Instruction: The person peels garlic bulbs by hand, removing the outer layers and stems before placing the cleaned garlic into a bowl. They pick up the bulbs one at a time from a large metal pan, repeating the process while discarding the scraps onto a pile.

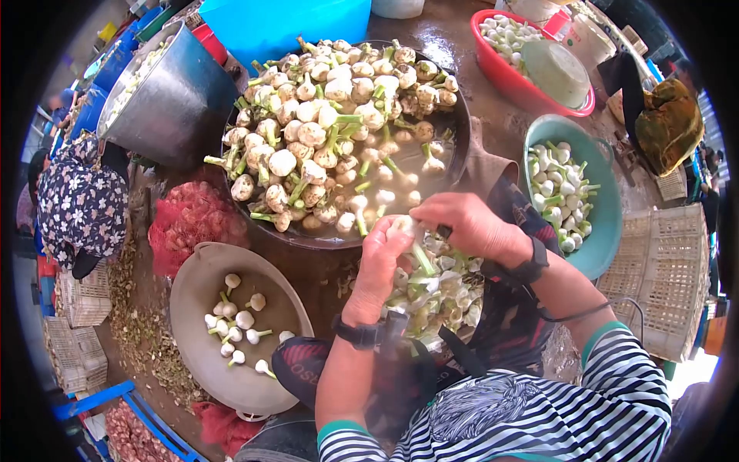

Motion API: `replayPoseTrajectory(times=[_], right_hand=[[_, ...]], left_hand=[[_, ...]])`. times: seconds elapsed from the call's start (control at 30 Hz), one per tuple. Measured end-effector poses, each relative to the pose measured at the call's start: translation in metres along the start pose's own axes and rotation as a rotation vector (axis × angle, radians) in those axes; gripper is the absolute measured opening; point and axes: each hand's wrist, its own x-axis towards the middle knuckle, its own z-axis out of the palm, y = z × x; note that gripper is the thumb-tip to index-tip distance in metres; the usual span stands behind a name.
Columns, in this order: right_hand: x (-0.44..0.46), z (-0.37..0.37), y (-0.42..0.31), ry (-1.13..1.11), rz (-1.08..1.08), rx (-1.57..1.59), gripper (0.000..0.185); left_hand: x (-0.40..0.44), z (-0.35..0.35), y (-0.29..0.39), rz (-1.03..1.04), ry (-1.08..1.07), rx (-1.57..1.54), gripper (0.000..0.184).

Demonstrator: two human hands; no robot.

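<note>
Head view: left hand (379, 260) holds a bulb (405, 224) by the tub (463, 127)'s near edge, right hand (468, 221) pinching it; if wet, it could slip.

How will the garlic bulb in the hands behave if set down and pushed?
The garlic bulb would probably roll unevenly, being rounded with a stem sticking out. It may be slippery: similar bulbs sit in murky water in the dark basin nearby.
</note>
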Motion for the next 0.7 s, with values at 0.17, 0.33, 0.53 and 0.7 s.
replayPoseTrajectory(times=[0.17,0.33,0.53,0.7], right_hand=[[-0.005,0.006,-0.012,-0.053,-0.188,-0.238,0.048],[-0.009,0.015,-0.01,0.082,-0.334,-0.322,0.022],[-0.005,0.009,0.0,0.102,-0.361,-0.318,0.024],[0.024,0.008,0.019,0.214,-0.13,-0.238,0.03]], left_hand=[[-0.006,0.003,0.003,-0.027,0.028,0.08,0.025],[-0.002,-0.001,0.002,-0.048,-0.039,0.153,0.022],[-0.002,-0.002,0.008,-0.056,-0.072,0.29,0.038],[0.0,0.008,-0.001,0.136,-0.086,0.294,0.08]])
